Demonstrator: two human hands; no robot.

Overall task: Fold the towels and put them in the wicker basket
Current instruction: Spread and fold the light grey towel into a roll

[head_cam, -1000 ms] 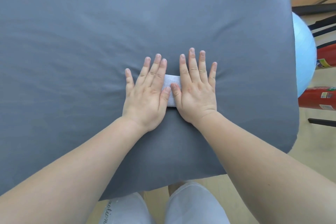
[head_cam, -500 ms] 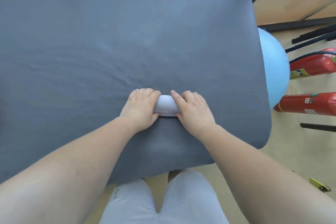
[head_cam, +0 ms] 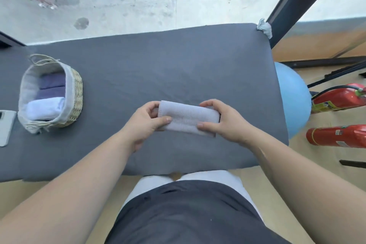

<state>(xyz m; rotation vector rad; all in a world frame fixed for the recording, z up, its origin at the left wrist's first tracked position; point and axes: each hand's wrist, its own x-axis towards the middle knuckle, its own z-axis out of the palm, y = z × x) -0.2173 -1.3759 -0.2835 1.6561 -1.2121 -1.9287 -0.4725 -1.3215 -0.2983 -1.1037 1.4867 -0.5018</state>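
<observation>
A folded pale lilac towel [head_cam: 186, 118] hangs just above the grey-covered table [head_cam: 158, 69], held at both ends. My left hand [head_cam: 145, 123] pinches its left end, thumb on top. My right hand [head_cam: 221, 120] grips its right end, fingers curled round the far edge. The wicker basket [head_cam: 76, 93] with a cloth liner stands at the left of the table. Inside it lie two dark purple folded towels [head_cam: 52, 85] and a white folded towel [head_cam: 44, 108].
A flat grey phone-like object [head_cam: 6, 125] lies at the table's left edge beside the basket. A blue ball [head_cam: 293, 97] and two red fire extinguishers [head_cam: 336, 134] sit on the floor to the right. A dark post [head_cam: 297, 0] rises at the table's far right corner.
Both hands went from pressing flat on the towel to gripping its ends and lifting it off the table. The view pulled back, bringing the basket into sight.
</observation>
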